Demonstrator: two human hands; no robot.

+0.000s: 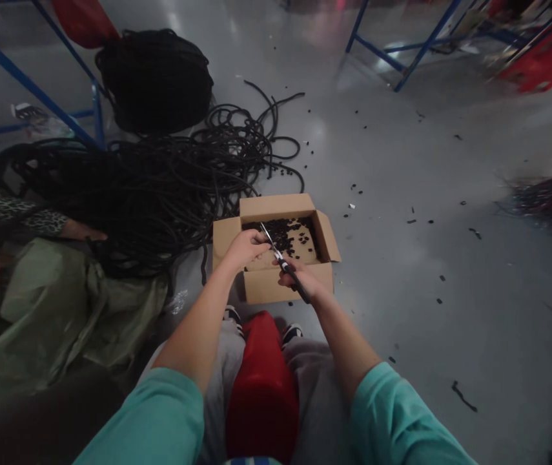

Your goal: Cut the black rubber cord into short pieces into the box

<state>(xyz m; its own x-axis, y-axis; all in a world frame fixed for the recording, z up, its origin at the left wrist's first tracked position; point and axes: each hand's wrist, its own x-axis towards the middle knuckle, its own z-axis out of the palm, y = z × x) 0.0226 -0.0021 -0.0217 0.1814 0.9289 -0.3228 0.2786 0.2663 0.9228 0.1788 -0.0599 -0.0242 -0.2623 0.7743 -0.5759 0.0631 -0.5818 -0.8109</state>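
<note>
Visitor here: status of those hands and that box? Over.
Right hand gripping scissors. Left hand beside the blades, any hold unclear. Cardboard box below, flaps open, small black pieces inside. Tangled black cords heaped to its left.

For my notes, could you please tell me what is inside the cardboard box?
Small black pieces lie on its bottom; whatever the left hand, right hand and scissors cover is hidden.

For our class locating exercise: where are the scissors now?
In the head view, just below centre, the scissors are in the person's right hand, blades over the open cardboard box.
</note>
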